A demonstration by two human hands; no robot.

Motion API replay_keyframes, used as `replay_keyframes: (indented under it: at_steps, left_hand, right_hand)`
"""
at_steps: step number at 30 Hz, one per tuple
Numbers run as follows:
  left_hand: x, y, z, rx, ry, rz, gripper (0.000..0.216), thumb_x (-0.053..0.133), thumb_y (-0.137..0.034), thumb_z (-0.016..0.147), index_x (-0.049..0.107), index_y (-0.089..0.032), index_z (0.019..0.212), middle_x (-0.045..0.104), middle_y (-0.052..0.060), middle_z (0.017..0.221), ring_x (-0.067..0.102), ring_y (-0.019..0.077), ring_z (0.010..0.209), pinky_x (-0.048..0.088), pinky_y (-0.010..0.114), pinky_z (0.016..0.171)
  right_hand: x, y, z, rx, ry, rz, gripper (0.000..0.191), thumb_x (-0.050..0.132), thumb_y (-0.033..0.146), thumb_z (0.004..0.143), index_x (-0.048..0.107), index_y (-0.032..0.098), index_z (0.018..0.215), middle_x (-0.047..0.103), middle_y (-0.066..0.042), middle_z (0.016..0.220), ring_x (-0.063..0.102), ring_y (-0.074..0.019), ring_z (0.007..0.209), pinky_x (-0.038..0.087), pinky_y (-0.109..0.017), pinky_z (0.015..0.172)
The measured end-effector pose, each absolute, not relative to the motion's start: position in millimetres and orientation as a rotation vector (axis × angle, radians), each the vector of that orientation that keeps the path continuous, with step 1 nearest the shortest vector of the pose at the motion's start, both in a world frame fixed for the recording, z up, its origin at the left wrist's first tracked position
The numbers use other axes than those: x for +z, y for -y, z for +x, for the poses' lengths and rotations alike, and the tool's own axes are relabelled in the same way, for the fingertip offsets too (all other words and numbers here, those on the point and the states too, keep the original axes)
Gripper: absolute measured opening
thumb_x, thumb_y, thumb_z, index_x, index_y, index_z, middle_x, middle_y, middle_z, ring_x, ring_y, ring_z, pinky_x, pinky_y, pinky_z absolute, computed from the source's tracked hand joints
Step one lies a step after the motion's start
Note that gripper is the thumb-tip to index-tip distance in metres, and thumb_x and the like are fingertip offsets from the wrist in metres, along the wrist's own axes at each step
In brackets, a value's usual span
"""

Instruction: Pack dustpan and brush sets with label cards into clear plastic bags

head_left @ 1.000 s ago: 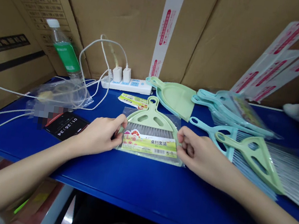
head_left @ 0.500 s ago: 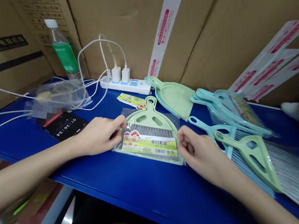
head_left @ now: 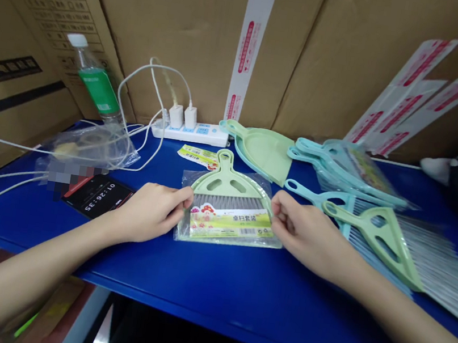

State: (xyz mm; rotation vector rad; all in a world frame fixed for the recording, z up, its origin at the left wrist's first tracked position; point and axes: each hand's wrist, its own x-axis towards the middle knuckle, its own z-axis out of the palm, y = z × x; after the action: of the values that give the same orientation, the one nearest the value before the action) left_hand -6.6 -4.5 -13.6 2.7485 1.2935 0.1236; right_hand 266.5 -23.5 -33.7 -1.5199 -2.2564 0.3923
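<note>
A green mini dustpan-and-brush set in a clear plastic bag (head_left: 228,206) lies flat on the blue table (head_left: 212,283), with a yellow-green label across its front. My left hand (head_left: 149,211) pinches the bag's left edge. My right hand (head_left: 305,234) pinches the bag's right edge. Both hands have curled fingers and rest on the table.
Loose green dustpans (head_left: 266,151), bagged blue sets (head_left: 350,169) and green and blue brushes (head_left: 382,240) lie to the right. A label card (head_left: 199,157), power strip (head_left: 190,130), cables, bottle (head_left: 96,83), clear bag (head_left: 90,145) and phone (head_left: 94,195) sit to the left. Cardboard boxes stand behind.
The bagged set has shifted slightly and turned a little between my hands; both hands keep their pinch on its edges. The phone's timer went from 01:26:34 to 01:26:35.
</note>
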Motion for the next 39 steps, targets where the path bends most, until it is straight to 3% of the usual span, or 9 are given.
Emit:
replay_keyframes:
  at_steps: [6, 11, 16, 23, 30, 33, 36, 39]
  left_hand:
    - [-13.5, 4.3, -7.3, 0.141, -1.206, 2.764, 0.019, 0.03, -0.017, 0.085, 0.048, -0.021, 0.083, 0.06, -0.001, 0.065, 0.052, 0.0143, 0.053, 0.033, 0.026, 0.053]
    - [-11.3, 6.4, -7.2, 0.116, -1.12, 2.766, 0.019, 0.029, -0.019, 0.086, 0.046, -0.021, 0.078, 0.054, -0.003, 0.06, 0.047, 0.0129, 0.049, 0.029, 0.025, 0.052]
    - [-10.0, 8.4, -7.6, 0.109, -1.06, 2.745, 0.016, 0.031, -0.018, 0.085, 0.044, -0.021, 0.076, 0.049, -0.004, 0.056, 0.045, 0.0126, 0.047, 0.028, 0.024, 0.052]
    - [-8.7, 11.2, -7.4, 0.108, -0.912, 2.686, 0.018, 0.031, -0.015, 0.088, 0.048, -0.021, 0.084, 0.054, -0.004, 0.061, 0.05, 0.013, 0.053, 0.033, 0.024, 0.055]
    - [-8.2, 12.5, -6.0, 0.089, -0.796, 2.651, 0.019, 0.029, -0.016, 0.093, 0.047, -0.02, 0.097, 0.057, -0.002, 0.069, 0.051, 0.0129, 0.058, 0.036, 0.025, 0.058]
    - [-7.5, 13.0, -3.7, 0.081, -0.749, 2.64, 0.021, 0.027, -0.017, 0.094, 0.047, -0.02, 0.098, 0.058, -0.001, 0.072, 0.051, 0.0124, 0.058, 0.038, 0.025, 0.059]
    - [-6.8, 14.7, -1.6, 0.085, -0.698, 2.65, 0.021, 0.026, -0.017, 0.095, 0.047, -0.019, 0.099, 0.058, -0.001, 0.073, 0.051, 0.0122, 0.058, 0.039, 0.025, 0.059]
    - [-6.5, 16.8, -1.3, 0.068, -0.65, 2.674, 0.021, 0.028, -0.015, 0.094, 0.047, -0.018, 0.102, 0.061, 0.0, 0.077, 0.053, 0.0123, 0.059, 0.041, 0.025, 0.06]
  right_hand:
    - [-30.2, 23.2, 267.1, 0.402, 2.174, -1.469, 0.01, 0.037, 0.021, 0.083, 0.031, 0.026, 0.077, 0.044, 0.008, 0.048, 0.042, -0.0136, 0.041, 0.029, -0.027, 0.046]
    - [-32.2, 18.6, 270.5, 0.562, 2.026, -1.411, 0.006, 0.037, 0.03, 0.088, 0.034, 0.025, 0.085, 0.044, 0.007, 0.057, 0.046, -0.0126, 0.044, 0.034, -0.027, 0.046]
    - [-33.4, 13.4, 273.1, 0.809, 1.856, -1.341, 0.026, 0.046, 0.043, 0.085, 0.039, 0.022, 0.099, 0.049, 0.002, 0.078, 0.047, -0.0102, 0.049, 0.039, -0.028, 0.046]
    - [-34.0, 10.6, 272.3, 1.187, 1.43, -1.224, 0.056, 0.067, 0.047, 0.072, 0.041, 0.024, 0.117, 0.059, -0.006, 0.1, 0.06, -0.018, 0.078, 0.054, -0.035, 0.067]
    - [-36.2, 12.1, 266.0, 1.658, 1.22, -1.05, 0.046, 0.074, 0.041, 0.071, 0.061, 0.02, 0.109, 0.069, -0.009, 0.107, 0.064, -0.0208, 0.098, 0.051, -0.035, 0.089]
    - [-39.1, 15.8, 262.1, 1.705, 1.221, -1.045, 0.057, 0.075, 0.037, 0.072, 0.055, 0.021, 0.123, 0.071, -0.008, 0.105, 0.066, -0.0191, 0.093, 0.052, -0.035, 0.087]
    - [-43.8, 20.1, 257.3, 1.747, 1.244, -1.044, 0.078, 0.075, 0.033, 0.072, 0.037, 0.023, 0.139, 0.073, -0.006, 0.099, 0.068, -0.0185, 0.086, 0.054, -0.036, 0.083]
    - [-48.7, 22.3, 253.1, 1.761, 1.29, -1.019, 0.084, 0.074, 0.035, 0.074, 0.027, 0.023, 0.142, 0.073, -0.006, 0.099, 0.069, -0.0198, 0.088, 0.055, -0.037, 0.082]
